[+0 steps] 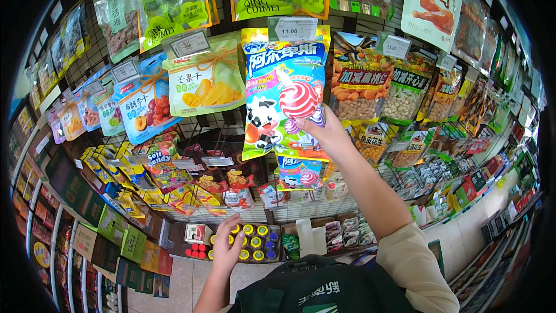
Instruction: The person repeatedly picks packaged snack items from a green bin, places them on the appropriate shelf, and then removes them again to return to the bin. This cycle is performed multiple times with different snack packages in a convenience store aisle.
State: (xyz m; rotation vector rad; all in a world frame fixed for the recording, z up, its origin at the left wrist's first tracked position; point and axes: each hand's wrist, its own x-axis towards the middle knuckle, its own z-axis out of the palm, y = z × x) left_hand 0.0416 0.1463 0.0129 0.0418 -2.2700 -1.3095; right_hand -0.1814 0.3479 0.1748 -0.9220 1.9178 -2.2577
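In the middle of the view, a blue and yellow candy bag point(265, 91) with a cartoon cow and a striped lollipop hangs upright under a price tag point(292, 29). My right hand point(323, 132) grips its lower right side, thumb across the front; the other fingers are hidden behind it. Just below hangs a smaller, similar bag point(299, 173). My left hand point(228, 243) is low, empty, its fingers slightly apart, in front of bottles with yellow caps point(256, 242). Left of the candy bag is a green dried mango pouch point(206, 80); to its right, a nut bag point(360, 82).
A wire grid rack point(256, 128) carries rows of hanging snack bags. Low down are an open carton of sachets point(347, 232) and a small white box point(198, 233). Cardboard boxes point(97, 245) stand at lower left. Shelves curve along both sides.
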